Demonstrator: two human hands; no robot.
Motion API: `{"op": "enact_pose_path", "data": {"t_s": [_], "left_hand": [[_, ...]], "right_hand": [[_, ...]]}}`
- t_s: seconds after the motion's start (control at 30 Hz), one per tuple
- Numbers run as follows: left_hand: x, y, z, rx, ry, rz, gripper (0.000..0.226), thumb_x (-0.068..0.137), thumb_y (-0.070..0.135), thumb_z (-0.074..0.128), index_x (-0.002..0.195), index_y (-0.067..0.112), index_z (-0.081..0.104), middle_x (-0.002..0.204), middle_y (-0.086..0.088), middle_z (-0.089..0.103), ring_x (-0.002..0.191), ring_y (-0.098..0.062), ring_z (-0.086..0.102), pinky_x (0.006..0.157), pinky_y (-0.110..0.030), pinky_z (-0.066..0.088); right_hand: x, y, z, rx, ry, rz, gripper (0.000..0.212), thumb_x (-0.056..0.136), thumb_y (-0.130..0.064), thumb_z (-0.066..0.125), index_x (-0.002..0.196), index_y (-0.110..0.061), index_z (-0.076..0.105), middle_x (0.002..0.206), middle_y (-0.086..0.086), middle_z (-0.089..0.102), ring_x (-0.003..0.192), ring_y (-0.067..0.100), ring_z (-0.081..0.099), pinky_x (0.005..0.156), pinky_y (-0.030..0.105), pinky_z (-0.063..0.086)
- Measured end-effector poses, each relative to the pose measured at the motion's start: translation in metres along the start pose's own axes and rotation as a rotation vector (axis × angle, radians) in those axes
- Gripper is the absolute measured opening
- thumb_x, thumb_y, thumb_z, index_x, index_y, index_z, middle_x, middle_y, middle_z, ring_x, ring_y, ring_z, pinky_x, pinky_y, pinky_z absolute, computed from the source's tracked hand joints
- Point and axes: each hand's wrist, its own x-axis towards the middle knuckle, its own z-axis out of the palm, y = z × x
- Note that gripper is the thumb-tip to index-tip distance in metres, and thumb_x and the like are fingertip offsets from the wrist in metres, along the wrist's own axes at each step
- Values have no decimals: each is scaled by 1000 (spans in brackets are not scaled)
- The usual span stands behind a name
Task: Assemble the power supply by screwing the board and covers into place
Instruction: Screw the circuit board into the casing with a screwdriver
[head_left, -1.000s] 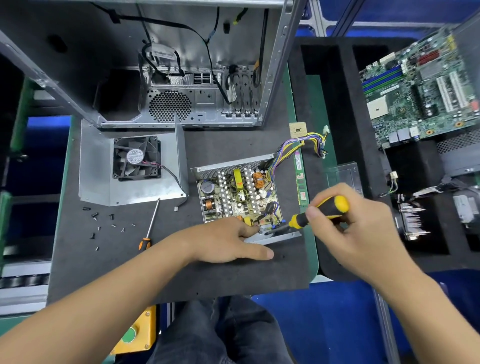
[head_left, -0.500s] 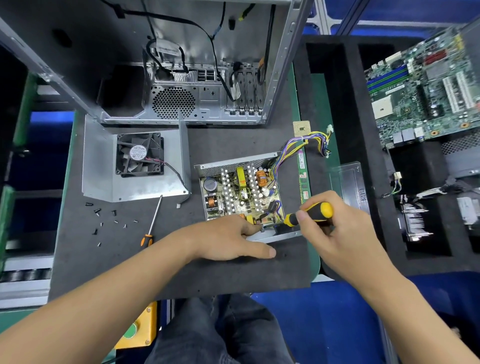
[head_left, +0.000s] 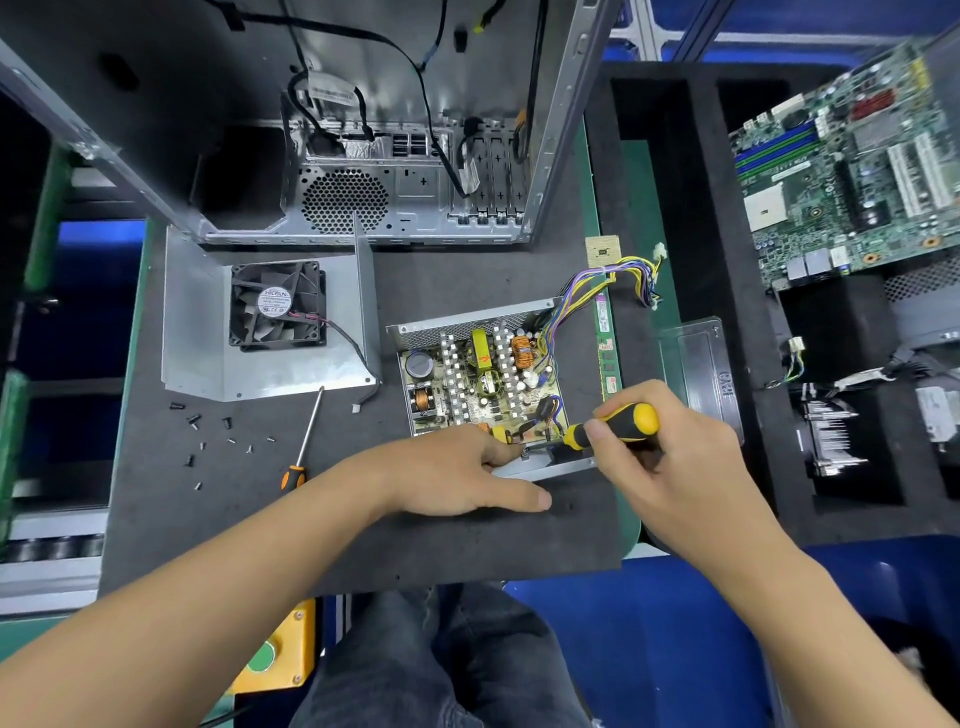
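A dark foam mat covers the workbench, with an open computer case standing along its far edge. Near the mat's left edge lie loose screws, likely kept within reach for fastening. Beyond them, the metal cover with its fan lies flat, set aside until the board is fixed, and a spare screwdriver rests just in front of it. Toward the mat's right edge sits the power supply, its lid off and the circuit board exposed inside the metal tray. The left hand lies over the tray's near edge, fingers fairly straight and pressing down rather than clasping, apparently to steady the box. The right hand is clenched around the yellow-and-black screwdriver, held low and nearly level so its tip reaches the board's near right corner. Judging by this, a board screw is being driven there. The tip and the screw are too small and shadowed to make out, and the left hand hides the near left part of the board. Off the mat to the right, a motherboard is cut off by the frame.
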Motion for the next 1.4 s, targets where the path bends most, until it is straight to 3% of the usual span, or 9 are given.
{"op": "enact_pose_path", "data": {"t_s": [0.3,0.4,0.67,0.8,0.9,1.0,1.07,1.23,1.4], "left_hand": [[3,-1,1,11,17,21,100,60,85,58,145,35,51,91,18,66,72,9,54,70,-19,39],[4,-3,2,13,18,29,90,71,78,63,147,32,49,100,31,48,90,18,54,63,-16,36],[6,-3,1,14,7,37,79,72,77,62,138,34,58,70,26,59,72,4,56,73,-20,42],[4,1,0,18,4,52,86,61,83,58,132,34,63,90,15,70,89,-10,63,90,-25,48],[2,3,0,13,3,61,70,68,78,60,121,34,69,69,17,56,72,-9,55,78,-30,46],[1,5,0,32,15,36,77,69,77,61,127,27,65,98,12,56,105,-13,63,103,-33,45],[2,5,0,53,15,17,68,68,77,60,112,25,63,107,8,54,120,-19,60,111,-38,40],[2,4,1,6,42,21,67,81,70,66,127,21,65,119,11,62,110,-16,59,97,-28,44],[6,3,3,20,57,45,46,80,70,67,105,32,59,100,7,57,94,-16,54,95,-29,44]], "right_hand": [[2,-20,-7,-126,-83,21,13,82,-38,63,86,-26,57,66,-8,58,62,5,60,56,28,48],[2,-26,-8,-193,-86,-12,17,83,-37,65,86,-20,61,63,-7,55,60,9,56,55,31,47],[5,-43,-4,-425,-82,-42,25,88,-35,68,85,-12,58,73,0,57,66,28,57,61,40,48],[6,-51,0,-780,-202,-72,23,103,-43,40,94,-22,42,75,-2,51,74,34,63,61,36,43],[7,-62,0,-791,-284,-80,28,98,-43,51,93,-22,34,84,-2,45,74,29,55,60,34,40],[13,-60,-1,-793,-363,-142,26,85,-14,65,102,-17,46,98,1,38,66,18,39,62,28,33],[18,-60,-2,-814,-394,-48,22,92,-13,58,109,-19,46,104,0,39,76,21,54,66,33,44],[25,-67,10,-1035,-388,-41,23,102,-41,46,96,-20,40,82,4,49,84,33,62,60,35,38],[25,-70,3,-1060,-507,-85,29,93,-22,63,115,-16,46,98,3,26,82,23,45,70,28,45]]}}
